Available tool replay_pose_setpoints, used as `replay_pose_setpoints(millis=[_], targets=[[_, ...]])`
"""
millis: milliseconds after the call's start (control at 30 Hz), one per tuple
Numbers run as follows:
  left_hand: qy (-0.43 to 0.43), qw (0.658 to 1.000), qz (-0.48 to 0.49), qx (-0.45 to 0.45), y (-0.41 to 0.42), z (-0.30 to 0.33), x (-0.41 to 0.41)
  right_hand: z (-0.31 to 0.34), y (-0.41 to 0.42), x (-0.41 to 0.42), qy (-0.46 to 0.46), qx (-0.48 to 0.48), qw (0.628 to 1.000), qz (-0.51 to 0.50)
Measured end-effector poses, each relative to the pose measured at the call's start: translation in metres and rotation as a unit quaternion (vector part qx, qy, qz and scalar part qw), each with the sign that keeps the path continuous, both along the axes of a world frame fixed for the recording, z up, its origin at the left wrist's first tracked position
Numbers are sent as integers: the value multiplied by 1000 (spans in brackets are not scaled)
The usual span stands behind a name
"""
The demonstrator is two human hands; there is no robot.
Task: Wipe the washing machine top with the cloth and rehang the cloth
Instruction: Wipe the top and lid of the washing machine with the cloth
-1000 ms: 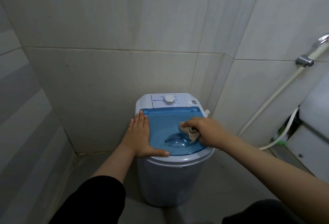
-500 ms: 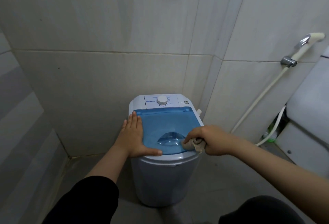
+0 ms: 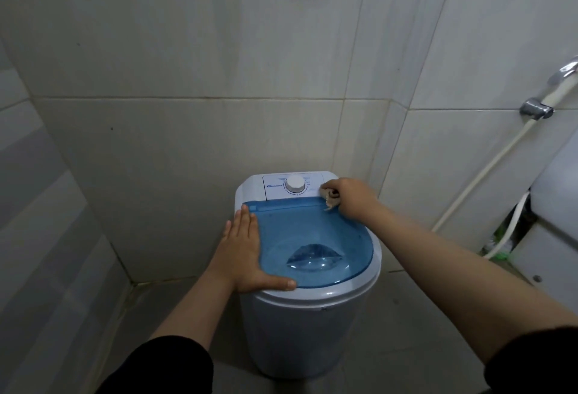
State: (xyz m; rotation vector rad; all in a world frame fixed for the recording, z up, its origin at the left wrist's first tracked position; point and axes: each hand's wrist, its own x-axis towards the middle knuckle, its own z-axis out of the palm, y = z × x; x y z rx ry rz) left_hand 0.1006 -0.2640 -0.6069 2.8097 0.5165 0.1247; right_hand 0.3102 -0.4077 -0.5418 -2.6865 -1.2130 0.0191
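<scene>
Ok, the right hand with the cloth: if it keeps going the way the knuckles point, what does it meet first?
Probably the white dial. The right hand, bunching the cloth, sits at the control panel's right end and points left across it, with only bare panel between them. Depth is uncertain.

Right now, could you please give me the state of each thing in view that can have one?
blue lid: closed.
cloth: bunched in the right hand, at the control panel's right edge.
left hand: flat on the lid's left side.
dial: setting unreadable.
sprayer: in its wall holder.
</scene>
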Motion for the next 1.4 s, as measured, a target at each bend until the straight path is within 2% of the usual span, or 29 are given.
replay_pose_setpoints(millis=[200, 533, 867, 967, 1100, 1167, 1267, 1400], targets=[[6, 1000, -3, 11, -1, 0, 0, -6, -22, -3, -12, -3, 1000, -6], [16, 1000, 0, 1, -5, 6, -3, -16, -63, -52, -20, -11, 998, -55], [12, 1000, 0, -1, -7, 8, -4, -14, -57, -118, -32, -50, 992, -111], [12, 1000, 1, -2, -6, 7, -4, 1, -55, -126, 4, -76, 994, -79], [10, 1000, -1, 1, -6, 5, -3, 22, -42, -113, 77, -23, 997, 12], [2, 1000, 2, -1, -5, 5, -3, 25, -28, -108, 65, -23, 993, 94], [3, 1000, -1, -4, -5, 4, -4, 19, -8, -108, 22, -96, 973, 211], [9, 1000, 1, -7, -3, 2, -3, 9, -4, -101, -56, -132, 953, 268]])
